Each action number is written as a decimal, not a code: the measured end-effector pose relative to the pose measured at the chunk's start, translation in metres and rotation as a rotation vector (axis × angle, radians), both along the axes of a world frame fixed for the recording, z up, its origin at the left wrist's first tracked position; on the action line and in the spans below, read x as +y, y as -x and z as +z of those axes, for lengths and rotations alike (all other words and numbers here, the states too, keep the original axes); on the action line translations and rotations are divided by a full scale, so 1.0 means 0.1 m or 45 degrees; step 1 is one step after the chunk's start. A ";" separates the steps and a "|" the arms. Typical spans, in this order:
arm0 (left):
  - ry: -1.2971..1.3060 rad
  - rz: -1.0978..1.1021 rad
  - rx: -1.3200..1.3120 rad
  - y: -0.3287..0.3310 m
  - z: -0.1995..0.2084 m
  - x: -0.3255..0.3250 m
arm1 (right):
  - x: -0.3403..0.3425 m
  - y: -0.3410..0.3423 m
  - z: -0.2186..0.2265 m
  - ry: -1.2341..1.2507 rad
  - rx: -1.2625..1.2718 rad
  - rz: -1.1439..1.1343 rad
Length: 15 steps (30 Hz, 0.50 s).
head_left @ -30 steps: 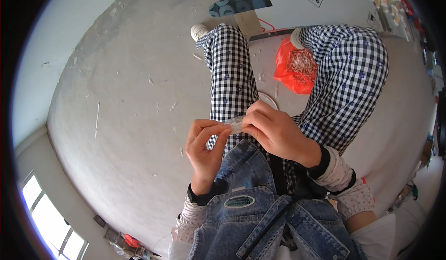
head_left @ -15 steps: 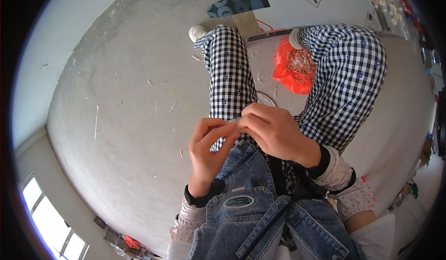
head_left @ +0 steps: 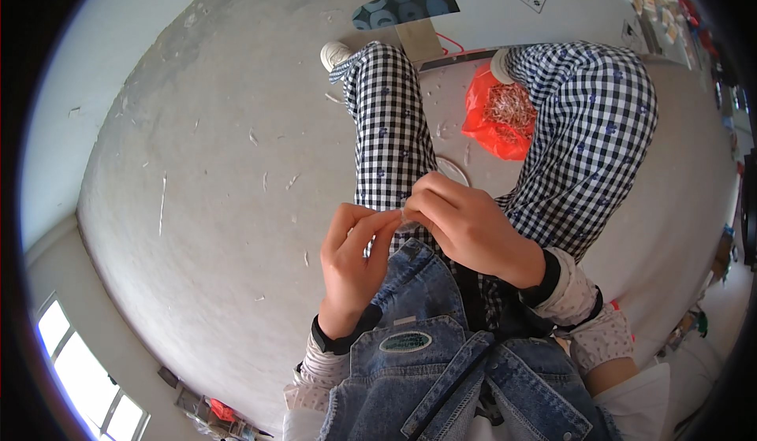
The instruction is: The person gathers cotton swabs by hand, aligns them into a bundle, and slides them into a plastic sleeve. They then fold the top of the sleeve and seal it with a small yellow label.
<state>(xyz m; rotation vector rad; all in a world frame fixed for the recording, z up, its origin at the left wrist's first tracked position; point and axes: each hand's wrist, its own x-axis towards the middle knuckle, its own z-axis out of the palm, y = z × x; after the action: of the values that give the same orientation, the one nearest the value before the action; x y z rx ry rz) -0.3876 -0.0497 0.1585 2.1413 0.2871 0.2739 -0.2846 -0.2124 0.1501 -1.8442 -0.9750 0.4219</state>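
Above my lap, my left hand [head_left: 355, 248] and my right hand [head_left: 469, 224] meet at their fingertips, each closed in a pinch. Between them shows a sliver of a small, see-through piece [head_left: 407, 225], mostly covered by the fingers, too small to name. The left thumb and forefinger press together at its left side. My right fingers curl over it from the right, hiding their tips. Beneath the hands are my checkered trouser legs [head_left: 385, 137] and a blue denim apron [head_left: 422, 346].
Between my feet sits a red plastic bag [head_left: 482, 118] holding a heap of thin pale and reddish strips. A round, pale-rimmed thing [head_left: 453, 171] lies partly behind my right hand. Scraps litter the grey floor [head_left: 213, 189]. Ahead, a pale table surface [head_left: 481, 23] carries many small pieces at far right.
The left thumb and forefinger have closed tighter, and the left fingertips sit slightly lower. My right hand has shifted barely. Bag and legs stay put.
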 end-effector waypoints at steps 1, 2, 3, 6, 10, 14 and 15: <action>-0.012 -0.031 -0.016 -0.03 -0.01 0.02 | 0.00 0.00 -0.02 0.050 -0.009 0.004; -0.024 -0.061 -0.032 -0.05 -0.02 0.04 | -0.01 0.01 -0.01 0.052 -0.010 0.004; -0.023 -0.060 -0.032 -0.06 -0.02 0.05 | -0.01 0.02 0.01 0.067 0.026 0.009; -0.042 -0.107 -0.045 -0.06 -0.02 0.07 | -0.05 0.00 0.02 0.080 0.085 0.005; 0.009 -0.101 -0.034 -0.10 0.01 0.04 | -0.07 -0.02 0.03 0.097 0.113 -0.001; 0.030 -0.113 -0.074 -0.14 -0.01 0.00 | -0.05 0.01 0.03 0.099 -0.020 -0.006; 0.031 -0.110 -0.073 -0.14 -0.02 0.00 | -0.06 0.02 0.02 0.091 -0.037 -0.011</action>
<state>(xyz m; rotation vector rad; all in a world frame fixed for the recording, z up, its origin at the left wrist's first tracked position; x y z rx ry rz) -0.3732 -0.0495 0.1566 2.1117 0.1634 0.2797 -0.2866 -0.2182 0.1525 -1.9233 -0.9828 0.4307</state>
